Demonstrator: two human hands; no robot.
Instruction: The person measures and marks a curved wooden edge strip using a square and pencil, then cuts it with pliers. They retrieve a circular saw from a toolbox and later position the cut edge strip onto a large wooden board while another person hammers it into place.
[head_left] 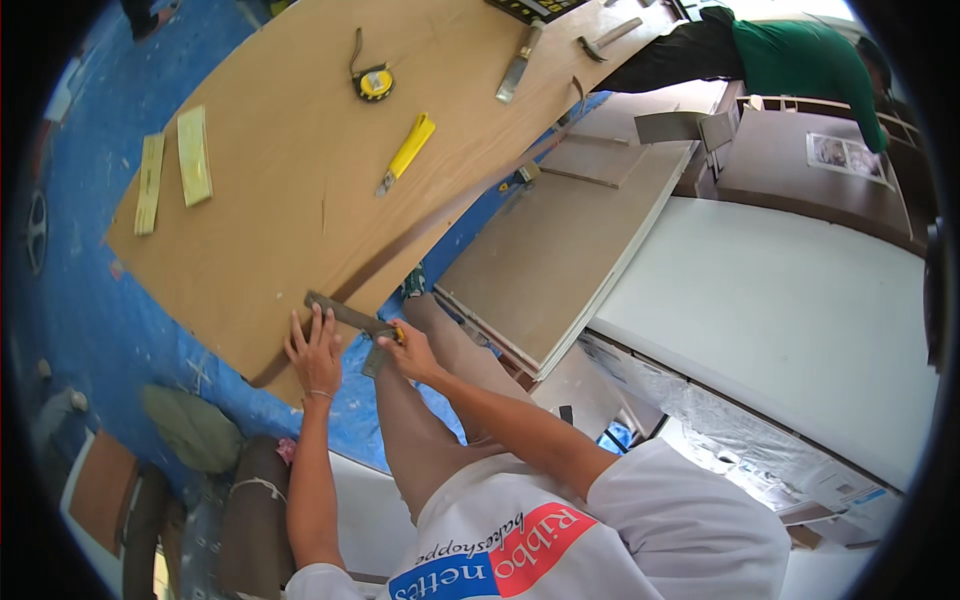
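Observation:
A wooden board [250, 235] forms the work surface, and a long thin brown strip [385, 252] runs along it near the edge by me. Across the strip lies a dark metal square [345, 312], its other leg hanging beside the board's edge. My left hand [318, 355] is open, fingers spread, with fingertips pressing on the square's far end and the board. My right hand [412, 357] is closed at the square's corner, around a small yellow thing [399, 334] mostly hidden by the fingers; its kind cannot be made out.
On the board lie a yellow utility knife [407, 155], a tape measure [373, 82], two pale yellow folded strips [194, 155], a wide-bladed tool [520, 62] and a hammer [608, 40]. Stacked panels [570, 240] and a white panel [770, 310] stand to the right. A person in green [805, 65] bends at the far right.

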